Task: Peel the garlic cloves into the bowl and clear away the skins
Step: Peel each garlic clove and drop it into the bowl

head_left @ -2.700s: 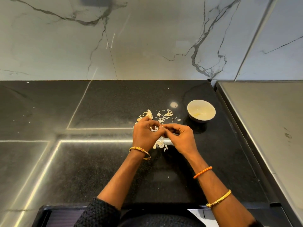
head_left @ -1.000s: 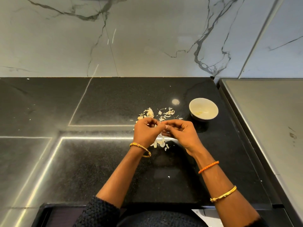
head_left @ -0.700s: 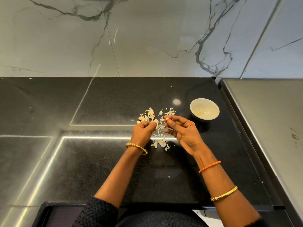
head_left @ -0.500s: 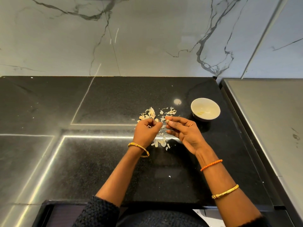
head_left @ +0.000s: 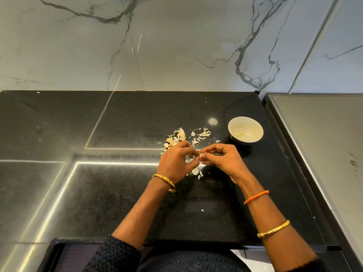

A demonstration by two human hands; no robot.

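The bowl (head_left: 245,132) stands on the black counter (head_left: 137,203), just beyond the right hand (head_left: 222,160) and a little to its right. It is white inside, and a few pale peeled cloves (head_left: 240,134) lie at its bottom; I cannot count them exactly.

Both hands meet over the counter, fingertips together. The right hand has its fingers curled and pinches a small white clove (head_left: 201,155) between thumb and forefinger. The left hand (head_left: 176,160) also has curled fingers, and its fingertips touch the same clove from the other side. The clove is mostly hidden by the fingers, so I cannot tell which way its long axis points.

Loose skins (head_left: 193,135) lie scattered on the counter just beyond the hands, between the left hand and the bowl. Some more pieces lie under and just behind the fingertips. At the left end of this pile, some rounder pale pieces could be unpeeled cloves, but this is not sure.
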